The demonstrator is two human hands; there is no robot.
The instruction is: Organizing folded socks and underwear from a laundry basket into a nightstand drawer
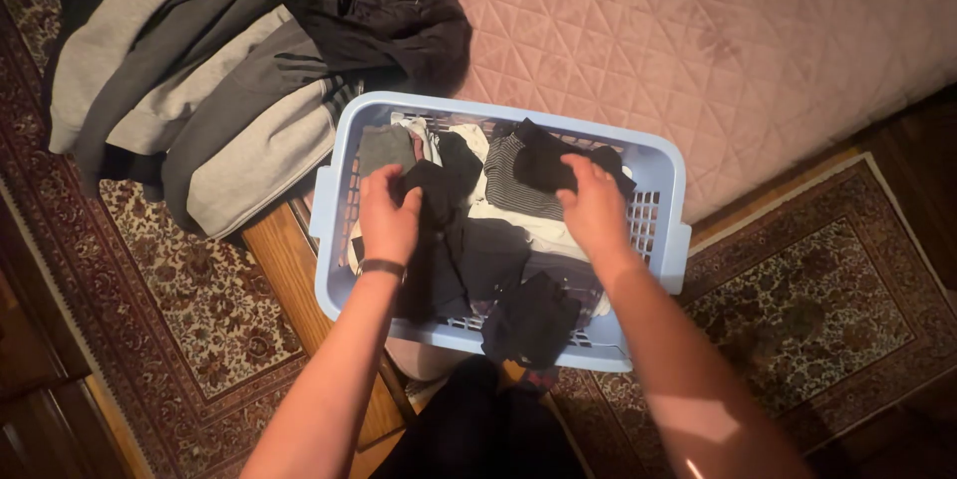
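Smooth, matt pale-blue plastic on the slotted laundry basket [666, 202]. Soft matt cloth inside: dark socks [538, 162], a striped knit [503, 180]. Quilted pink bedspread [698, 30], woven patterned rug [169, 310], glossy wood floor [289, 260].

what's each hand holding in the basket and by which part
Left hand grips a black garment at its top edge; right hand pinches a small black piece by its lower edge.
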